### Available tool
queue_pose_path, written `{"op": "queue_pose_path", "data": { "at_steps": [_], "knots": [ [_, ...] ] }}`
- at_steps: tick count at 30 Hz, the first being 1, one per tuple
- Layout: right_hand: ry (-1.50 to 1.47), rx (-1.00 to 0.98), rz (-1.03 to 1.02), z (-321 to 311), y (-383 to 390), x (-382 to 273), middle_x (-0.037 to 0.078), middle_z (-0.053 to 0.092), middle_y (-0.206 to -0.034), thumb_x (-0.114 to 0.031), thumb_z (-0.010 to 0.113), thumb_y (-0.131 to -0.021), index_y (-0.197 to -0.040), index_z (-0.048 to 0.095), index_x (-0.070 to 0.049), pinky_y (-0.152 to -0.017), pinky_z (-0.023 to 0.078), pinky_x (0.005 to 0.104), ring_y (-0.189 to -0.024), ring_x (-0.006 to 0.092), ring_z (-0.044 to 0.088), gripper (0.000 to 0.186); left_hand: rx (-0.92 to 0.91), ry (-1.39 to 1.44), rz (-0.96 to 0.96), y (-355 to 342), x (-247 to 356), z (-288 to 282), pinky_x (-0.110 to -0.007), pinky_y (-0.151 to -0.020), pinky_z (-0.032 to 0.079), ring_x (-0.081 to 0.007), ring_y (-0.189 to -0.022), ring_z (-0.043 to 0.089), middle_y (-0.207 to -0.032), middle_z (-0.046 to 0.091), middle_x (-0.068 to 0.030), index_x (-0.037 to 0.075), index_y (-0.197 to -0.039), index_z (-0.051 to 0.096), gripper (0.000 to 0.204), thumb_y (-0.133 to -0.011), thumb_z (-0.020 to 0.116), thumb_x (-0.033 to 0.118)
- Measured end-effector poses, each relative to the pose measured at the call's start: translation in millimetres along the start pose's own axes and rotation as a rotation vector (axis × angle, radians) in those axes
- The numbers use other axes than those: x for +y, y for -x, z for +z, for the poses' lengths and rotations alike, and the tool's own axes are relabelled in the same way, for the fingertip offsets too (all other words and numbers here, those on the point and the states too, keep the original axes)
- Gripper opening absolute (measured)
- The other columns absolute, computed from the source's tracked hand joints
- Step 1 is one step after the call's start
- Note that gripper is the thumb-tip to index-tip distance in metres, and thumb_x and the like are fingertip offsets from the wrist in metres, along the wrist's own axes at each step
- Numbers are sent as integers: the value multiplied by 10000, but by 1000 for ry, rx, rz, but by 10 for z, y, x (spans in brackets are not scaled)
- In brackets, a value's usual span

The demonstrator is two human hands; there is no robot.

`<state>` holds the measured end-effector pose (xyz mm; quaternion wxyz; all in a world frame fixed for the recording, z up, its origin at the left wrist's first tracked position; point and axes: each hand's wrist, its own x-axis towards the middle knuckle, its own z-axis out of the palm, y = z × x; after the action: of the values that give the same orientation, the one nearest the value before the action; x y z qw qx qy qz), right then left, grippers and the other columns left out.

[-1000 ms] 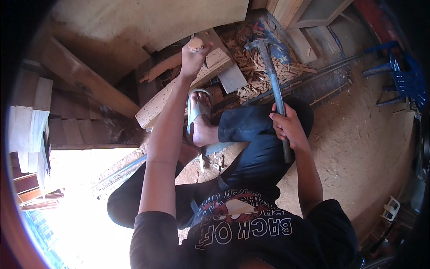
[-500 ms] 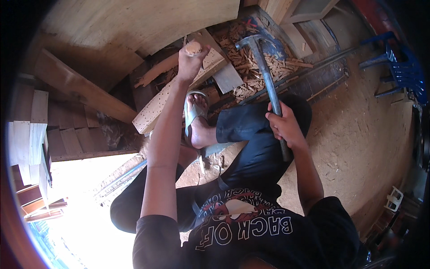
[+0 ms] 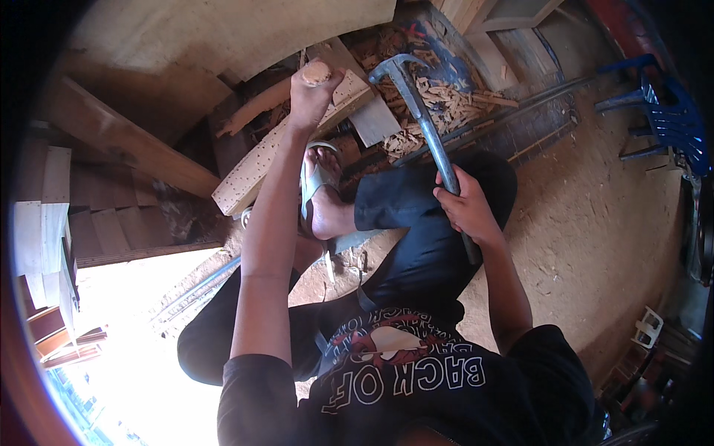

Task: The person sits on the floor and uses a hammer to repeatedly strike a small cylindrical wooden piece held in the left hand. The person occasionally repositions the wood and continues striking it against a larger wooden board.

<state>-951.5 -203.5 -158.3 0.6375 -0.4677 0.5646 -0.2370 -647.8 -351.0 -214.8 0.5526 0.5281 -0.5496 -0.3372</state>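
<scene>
My left hand (image 3: 307,100) is closed around an upright wooden-handled chisel (image 3: 316,72); the round end of its handle shows at the top of the fist, and the blade is mostly hidden. Under that hand lies a pale wooden beam (image 3: 249,172) dotted with small dark marks. My right hand (image 3: 467,204) grips the lower part of a metal hammer (image 3: 429,132), resting near my bent knee. The hammer's head is raised to the right of the chisel, apart from it. My sandalled foot (image 3: 325,186) is beside the beam.
Wood chips (image 3: 442,111) are heaped beyond the beam. A large panel (image 3: 223,33) spans the far left, with a long board (image 3: 141,137) below it. Stacked wood blocks (image 3: 56,215) stand at the left edge. A blue plastic chair (image 3: 669,123) is at the far right.
The hammer's head has moved left, closer to the chisel, with my right hand shifting slightly left. My left hand keeps its grip on the chisel over the beam.
</scene>
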Motion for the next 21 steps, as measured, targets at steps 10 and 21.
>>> {"op": "queue_pose_path", "data": {
  "at_steps": [10,21],
  "knots": [
    [8,16,9,41,0,-46,-49,424,-609,-37,593,-949,-1043,498,-88,-350,285,216,-394,21,343,143,-27,6,-85,-23,-50,10,-280,-591,451,-79,-613,503,-669,586,-2,24,-767,586,241,-866,758,161],
    [-87,58,12,38,1,-25,-39,449,-603,-37,588,-946,-1027,510,-86,-346,296,229,-386,35,374,122,-39,9,-30,-11,-63,-56,-286,-597,463,-77,-614,519,-648,576,-8,24,-761,598,222,-865,752,145]
  ]
}}
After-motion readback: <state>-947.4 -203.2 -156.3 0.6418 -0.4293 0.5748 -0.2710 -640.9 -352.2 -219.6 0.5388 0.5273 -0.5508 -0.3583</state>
